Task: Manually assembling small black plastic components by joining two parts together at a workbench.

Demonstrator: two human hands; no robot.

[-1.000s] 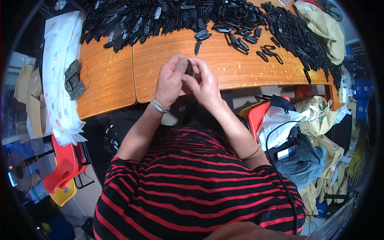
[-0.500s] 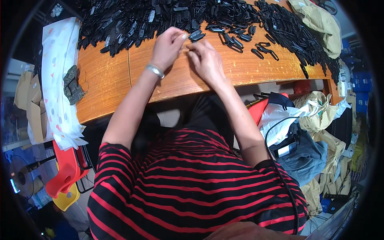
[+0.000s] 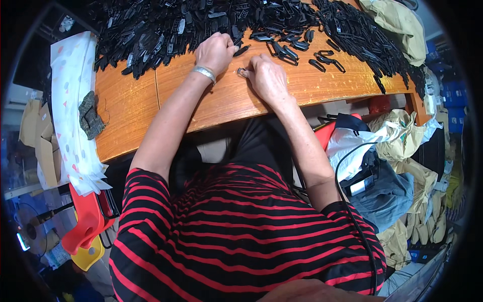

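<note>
My left hand (image 3: 215, 54), with a silvery band at its wrist, is at the near edge of a big heap of black plastic pieces (image 3: 166, 32). Its fingers are curled in, and a slim black plastic piece (image 3: 243, 51) sticks out at the fingertips. To the right, a little nearer me, my right hand (image 3: 269, 79) is just over the wooden table with thumb and fingers pinched together. A small dark piece (image 3: 241, 72) shows at that pinch; its kind is too small to tell.
Loose black oval loops (image 3: 317, 65) lie right of my hands, before a second heap of long black pieces (image 3: 372, 55). A dotted white sheet (image 3: 70, 110) with a dark knitted cloth (image 3: 90, 117) covers the left end. A red chair (image 3: 85, 221) stands below.
My right hand has moved slightly right and nearer me, away from my left, and a small dark piece now shows at its fingertips. My left hand has turned its fingers down over a black piece.
</note>
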